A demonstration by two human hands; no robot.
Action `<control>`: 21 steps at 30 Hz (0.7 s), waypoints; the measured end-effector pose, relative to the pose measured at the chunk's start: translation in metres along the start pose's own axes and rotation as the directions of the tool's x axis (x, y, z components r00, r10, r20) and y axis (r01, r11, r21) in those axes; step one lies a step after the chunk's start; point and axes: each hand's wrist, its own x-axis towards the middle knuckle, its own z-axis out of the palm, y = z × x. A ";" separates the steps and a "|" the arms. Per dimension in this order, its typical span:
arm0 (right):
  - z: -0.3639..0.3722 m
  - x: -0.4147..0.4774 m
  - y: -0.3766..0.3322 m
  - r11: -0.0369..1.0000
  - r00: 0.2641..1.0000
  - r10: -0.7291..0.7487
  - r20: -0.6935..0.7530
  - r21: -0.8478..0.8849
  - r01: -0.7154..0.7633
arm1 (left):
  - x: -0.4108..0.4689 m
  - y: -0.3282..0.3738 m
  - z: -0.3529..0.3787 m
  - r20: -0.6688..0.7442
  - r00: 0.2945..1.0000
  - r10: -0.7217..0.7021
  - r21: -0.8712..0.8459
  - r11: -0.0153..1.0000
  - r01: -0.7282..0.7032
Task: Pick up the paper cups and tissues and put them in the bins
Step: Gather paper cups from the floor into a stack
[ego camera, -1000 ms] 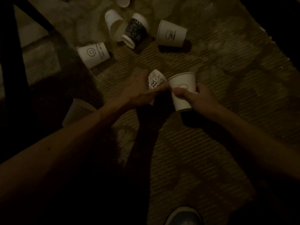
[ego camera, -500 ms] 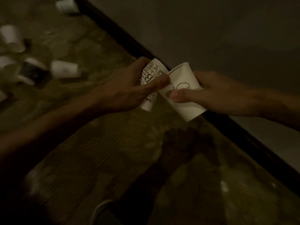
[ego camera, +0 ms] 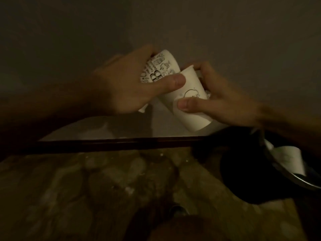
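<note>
While both hands are raised in front of the bare wall [ego camera: 173, 23], each grips one paper cup, and the two cups touch side by side. The left hand [ego camera: 125, 84] wraps its fingers round the printed cup [ego camera: 159, 68], with the thumb laid across its side and reaching the edge of the neighbouring cup. The right hand [ego camera: 220, 101] pinches the white cup [ego camera: 189, 105], which bears a small line drawing; its thumb presses the near side and its fingers curl over the far side and the upper end. Both cups are tilted, their upper ends leaning left.

Below the hands a dark skirting strip [ego camera: 112, 142] runs straight across the view, marking where the wall meets the patterned floor [ego camera: 86, 188]. The space between the cups and this strip is open air.

To the lower right, under the right forearm, stands a black bin [ego camera: 243, 180]. Its shiny rim slants down toward the right edge of the view. A white paper item [ego camera: 288, 159] lies inside against the rim; the light is too dim to say whether it is a cup or a tissue. The white cup's lower end hangs near the bin's upper left edge, above it and apart from it.
</note>
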 end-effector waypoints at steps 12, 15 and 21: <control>-0.125 -0.174 0.167 0.898 0.787 0.440 -0.433 0.217 -0.383 | 0.126 0.128 0.260 0.273 0.957 0.101 -0.346 0.938 0.000; -0.133 -0.198 0.205 0.846 0.729 0.530 -0.433 0.207 -0.492 | 0.125 0.136 0.310 0.427 0.901 0.079 -0.375 0.922 0.097; -0.130 -0.210 0.261 0.754 0.681 0.631 -0.373 0.086 -0.651 | 0.128 0.131 0.355 0.481 0.874 0.072 -0.150 0.989 0.001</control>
